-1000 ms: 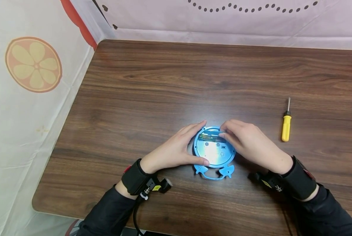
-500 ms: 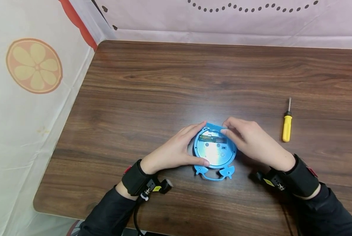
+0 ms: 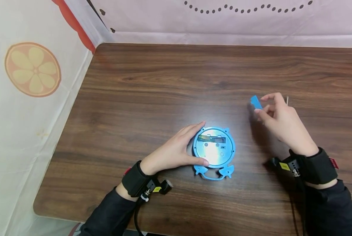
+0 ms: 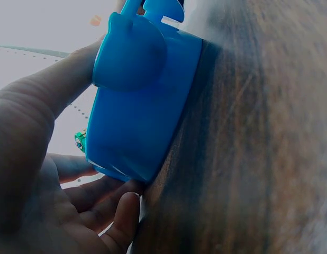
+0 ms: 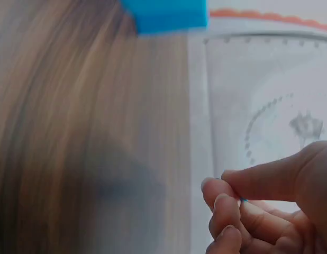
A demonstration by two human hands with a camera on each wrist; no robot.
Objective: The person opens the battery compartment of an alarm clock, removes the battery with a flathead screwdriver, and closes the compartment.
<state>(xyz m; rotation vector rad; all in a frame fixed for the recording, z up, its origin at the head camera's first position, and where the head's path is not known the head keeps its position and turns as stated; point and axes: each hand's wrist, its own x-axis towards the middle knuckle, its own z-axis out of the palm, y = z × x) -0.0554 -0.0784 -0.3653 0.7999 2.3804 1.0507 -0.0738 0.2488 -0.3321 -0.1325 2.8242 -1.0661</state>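
Above the table [image 3: 152, 91], the right hand [image 3: 284, 118] has carried the cover [image 3: 255, 102] rightward.

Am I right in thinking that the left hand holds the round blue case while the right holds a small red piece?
Not quite: the small piece is blue, not red, as the head view shows. The right hand holds it, and the left hand holds the round blue case.
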